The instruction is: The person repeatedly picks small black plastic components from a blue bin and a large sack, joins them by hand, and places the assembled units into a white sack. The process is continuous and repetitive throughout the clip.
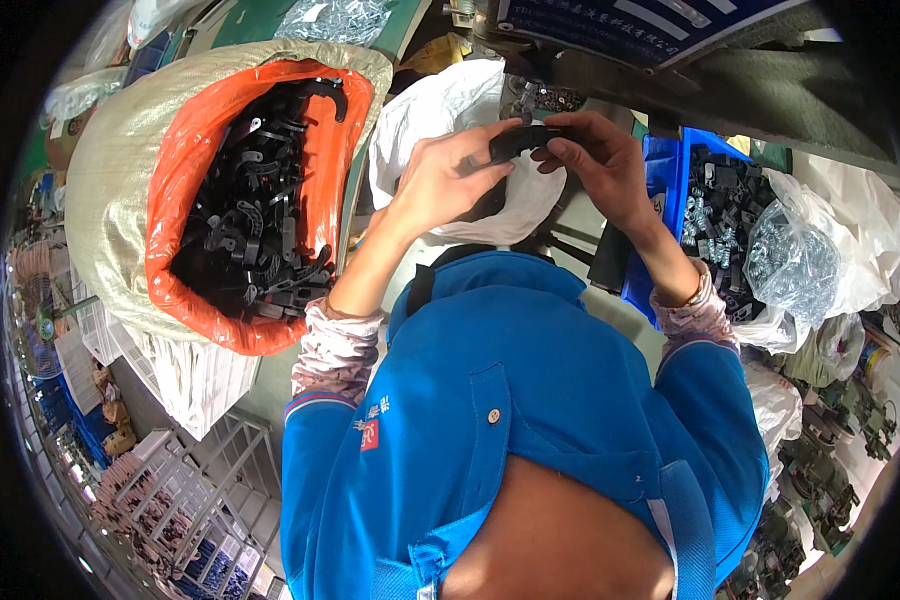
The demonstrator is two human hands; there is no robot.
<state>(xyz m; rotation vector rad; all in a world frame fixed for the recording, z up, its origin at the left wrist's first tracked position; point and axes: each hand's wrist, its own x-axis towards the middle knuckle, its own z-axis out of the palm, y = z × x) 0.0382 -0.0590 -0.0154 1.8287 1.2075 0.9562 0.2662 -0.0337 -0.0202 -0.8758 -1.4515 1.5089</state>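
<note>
A small black curved part (518, 143) is held up between my two hands above a white bag. My left hand (448, 180) pinches its left end between thumb and fingers. On its other end, the thumb and fingers of my right hand (602, 165) are closed. My fingers cover both ends, so its exact kind cannot be made out. Below the hands, the white bag (435, 110) gapes open, with dark contents partly hidden. To the left stands a woven sack (110, 200) with an orange plastic liner (175, 215), full of black curved parts (240, 230).
At the right, a blue bin (682, 190) holds black pieces and metal springs. A clear bag of silvery parts (792, 262) lies on it. A dark machine frame (770, 110) with a blue plate (640, 30) spans the top right. Another clear bag (332, 20) sits at the far left.
</note>
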